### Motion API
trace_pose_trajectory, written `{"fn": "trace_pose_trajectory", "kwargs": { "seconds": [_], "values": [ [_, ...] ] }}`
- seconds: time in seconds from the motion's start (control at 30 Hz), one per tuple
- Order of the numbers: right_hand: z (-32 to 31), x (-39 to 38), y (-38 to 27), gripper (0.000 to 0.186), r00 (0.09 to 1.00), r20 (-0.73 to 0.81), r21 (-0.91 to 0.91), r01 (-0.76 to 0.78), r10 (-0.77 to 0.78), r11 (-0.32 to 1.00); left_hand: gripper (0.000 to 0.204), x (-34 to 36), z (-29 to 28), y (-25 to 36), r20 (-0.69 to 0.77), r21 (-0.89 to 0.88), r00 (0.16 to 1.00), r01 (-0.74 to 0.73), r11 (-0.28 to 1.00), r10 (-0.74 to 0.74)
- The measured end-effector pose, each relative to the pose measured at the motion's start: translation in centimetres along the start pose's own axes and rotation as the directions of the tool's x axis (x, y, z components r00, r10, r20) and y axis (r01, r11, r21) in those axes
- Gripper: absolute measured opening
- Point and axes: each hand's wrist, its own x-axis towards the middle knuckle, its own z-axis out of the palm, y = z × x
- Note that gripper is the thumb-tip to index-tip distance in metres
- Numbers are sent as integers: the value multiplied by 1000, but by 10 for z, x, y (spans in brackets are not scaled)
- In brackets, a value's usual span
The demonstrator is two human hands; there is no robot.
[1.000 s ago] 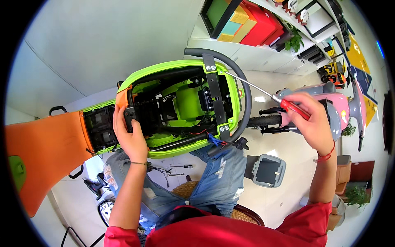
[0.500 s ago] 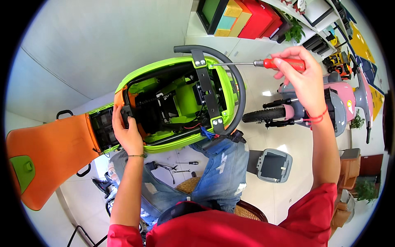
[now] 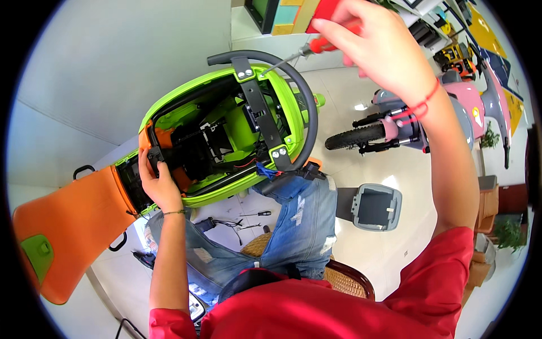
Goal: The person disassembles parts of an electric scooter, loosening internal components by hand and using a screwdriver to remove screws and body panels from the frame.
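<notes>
"One screwdriver (image 3: 322, 44): glossy red handle, thin straight metal shaft. Where is it?"

"Slanting over the right end of the lime-green shell (image 3: 220, 197), its tip at the rim, just beside a bolted flat black strap (image 3: 264, 110)."

"And the grip?"

"The right hand (image 3: 379, 51) is clamped round the handle. The left hand (image 3: 161, 185) lies on the shell's orange-and-black edge; I cannot tell whether it squeezes anything."

"How does the shell look?"

"Shiny plastic, an open oval tub, dark parts inside. One thick grey tube (image 3: 310, 113) curves round its end."

"Further out?"

"Smooth orange panel (image 3: 76, 206) leftward, knobbly black tyre (image 3: 355, 137) rightward, ripped jeans (image 3: 302, 220) below."
</notes>
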Motion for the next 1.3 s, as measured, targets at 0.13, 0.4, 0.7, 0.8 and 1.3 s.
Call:
{"fn": "trace_pose_trajectory", "kwargs": {
  "seconds": [0.13, 0.4, 0.7, 0.8, 1.3],
  "values": [
    [-5, 12, 20, 25, 995, -15, -107, 101, -103, 989, 44, 1, -1, -4, 11, -12, 1000, 26, 1000, -26],
    [-14, 14, 30, 32, 995, 13, -165, 100, -99, 981, 40, 2, 2, -6, 24, -52, 999, 23, 998, -21],
    [-12, 15, 49, 24, 997, -38, 46, 64, -62, 997, 37, 6, -3, -16, 8, -65, 1000, 24, 998, -24],
    [-7, 14, 46, 24, 997, -56, -101, 56, -61, 993, 38, 3, 0, -11, -8, -62, 1000, 16, 998, -17],
    [1, 22, 45, 25, 998, 6, 2, 66, -66, 998, 40, 1, 2, -1, -17, -2, 1000, 7, 1000, -7]
  ]
}}
